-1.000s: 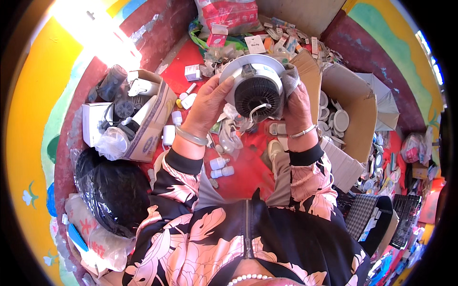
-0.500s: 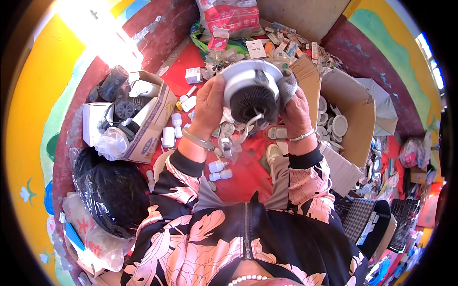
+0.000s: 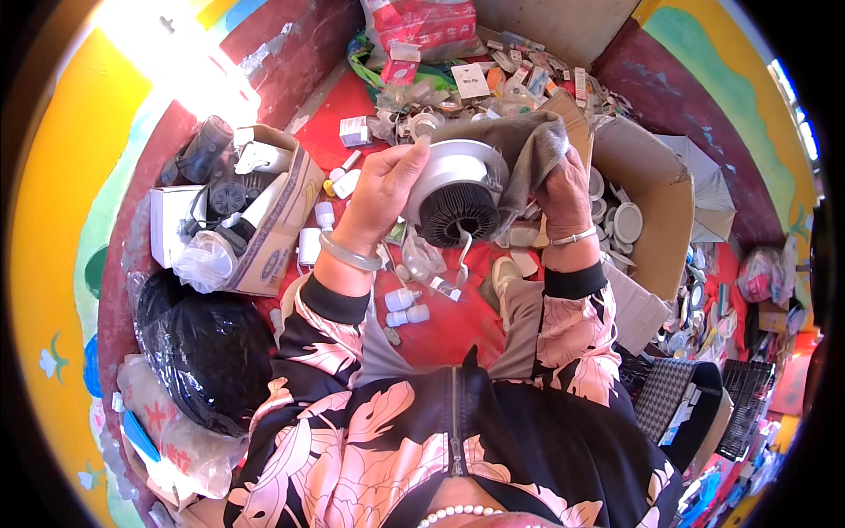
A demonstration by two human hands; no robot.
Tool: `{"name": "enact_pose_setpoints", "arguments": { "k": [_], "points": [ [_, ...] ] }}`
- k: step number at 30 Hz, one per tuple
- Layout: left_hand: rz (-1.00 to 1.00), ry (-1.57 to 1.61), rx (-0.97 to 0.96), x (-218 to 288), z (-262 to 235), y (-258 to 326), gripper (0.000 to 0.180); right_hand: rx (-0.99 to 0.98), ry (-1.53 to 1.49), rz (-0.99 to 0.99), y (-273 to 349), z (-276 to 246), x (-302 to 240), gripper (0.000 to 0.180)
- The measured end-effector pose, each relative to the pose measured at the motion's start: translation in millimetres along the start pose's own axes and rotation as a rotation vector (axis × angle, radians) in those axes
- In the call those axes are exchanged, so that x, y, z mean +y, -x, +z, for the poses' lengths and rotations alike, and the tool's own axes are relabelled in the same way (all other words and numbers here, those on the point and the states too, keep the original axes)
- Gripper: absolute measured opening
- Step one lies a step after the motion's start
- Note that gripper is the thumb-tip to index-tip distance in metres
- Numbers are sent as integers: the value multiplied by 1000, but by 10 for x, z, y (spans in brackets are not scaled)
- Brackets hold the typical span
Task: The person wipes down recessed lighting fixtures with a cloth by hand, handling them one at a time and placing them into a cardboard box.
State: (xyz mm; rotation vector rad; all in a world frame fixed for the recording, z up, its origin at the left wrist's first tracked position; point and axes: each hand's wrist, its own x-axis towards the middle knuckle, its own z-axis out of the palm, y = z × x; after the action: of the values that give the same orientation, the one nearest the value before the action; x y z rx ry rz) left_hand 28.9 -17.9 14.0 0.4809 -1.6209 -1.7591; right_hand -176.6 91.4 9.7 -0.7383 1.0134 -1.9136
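At upper centre, the left hand (image 3: 380,194) has its fingers gripping the left rim of a white lamp (image 3: 456,195) (black-finned); the right hand (image 3: 566,198) clutches grey cloth (image 3: 526,151) against its right side.

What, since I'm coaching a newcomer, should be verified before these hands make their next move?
1. Left hand grips the finned fixture: ok, at its white rim.
2. Right hand holds the grey cloth: ok.
3. White cord secured: not ok, it dangles from the finned end.
4. Floor sheet free of loose pieces: not ok, white bulb-like pieces lie on it.
5. Fixture's far face clean: cannot tell, it's turned away.
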Motion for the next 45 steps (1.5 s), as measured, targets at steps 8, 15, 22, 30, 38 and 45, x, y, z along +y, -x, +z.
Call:
{"name": "enact_pose_setpoints", "arguments": {
  "k": [8, 15, 22, 30, 38, 45],
  "points": [
    [-30, -158, 166, -134, 208, -33, 59, -448, 1087, -363, 114, 450, 119, 22],
    [118, -385, 134, -71, 204, 19, 63, -489, 1086, -301, 86, 361, 90, 19],
    [126, -454, 185, 25, -5, 20, 70, -436, 778, 196, 105, 342, -20, 27],
    [215, -505, 337, -51, -45, -12, 53, -287, 611, -153, 166, 499, 206, 21],
    [-456, 653, -90, 27, 51, -23, 66, -193, 1222, -1014, 134, 489, 102, 38],
    [-182, 886, -74, 94, 15, -38, 65, -504, 1279, -877, 210, 650, -35, 40]
  ]
}}
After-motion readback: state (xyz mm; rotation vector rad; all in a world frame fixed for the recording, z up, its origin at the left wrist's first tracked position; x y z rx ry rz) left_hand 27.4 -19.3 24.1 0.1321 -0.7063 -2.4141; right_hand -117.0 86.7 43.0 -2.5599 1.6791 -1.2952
